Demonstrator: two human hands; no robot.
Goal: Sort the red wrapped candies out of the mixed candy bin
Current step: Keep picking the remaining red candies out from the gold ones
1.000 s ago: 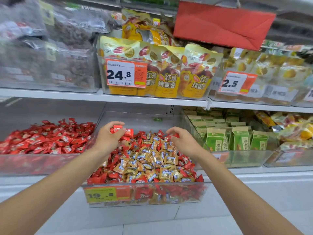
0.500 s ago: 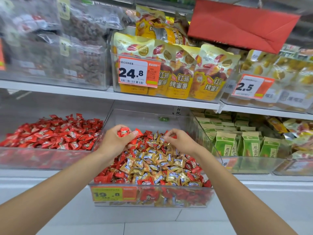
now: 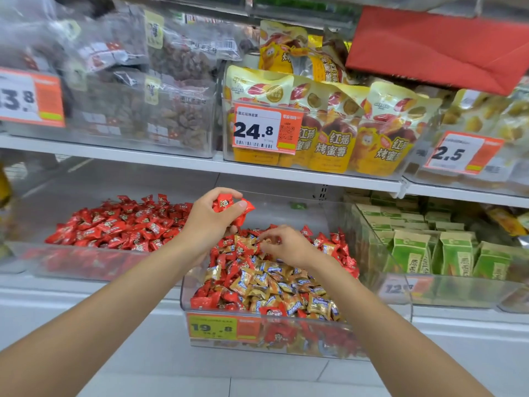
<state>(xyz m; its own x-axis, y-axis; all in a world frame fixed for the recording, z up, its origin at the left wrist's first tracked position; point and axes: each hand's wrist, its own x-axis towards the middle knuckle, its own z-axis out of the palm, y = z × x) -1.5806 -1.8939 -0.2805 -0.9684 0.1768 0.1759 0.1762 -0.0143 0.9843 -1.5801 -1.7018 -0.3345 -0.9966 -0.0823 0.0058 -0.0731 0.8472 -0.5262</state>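
Clearly the sorting is partway through. The left hand [image 3: 210, 222] is raised above the back left corner of the mixed bin [image 3: 272, 336], its fingers closed around a small bunch of red candies [image 3: 229, 204]; at least two wrappers show between thumb and fingertips. The right hand [image 3: 289, 246] is down on the heap in the mixed bin, fingertips pinched together among the wrappers near the back of the pile. Whether it already grips a candy I cannot tell, since the fingers hide what lies under them.

To the left, just beside the mixed bin, a second clear bin [image 3: 86, 262] holds a broad layer of red candies only [image 3: 126, 224], which looks like the place where the sorted ones go. So a good share appears done.

Plenty is left, though. The mixed bin still shows many red candies around the edges, along the left side, the back and the front wall, with a patch of gold candies [image 3: 274, 285] in the middle. The handful in the left hand has not yet been dropped into the red-only bin, and judging by the pile, many more handfuls will be needed.
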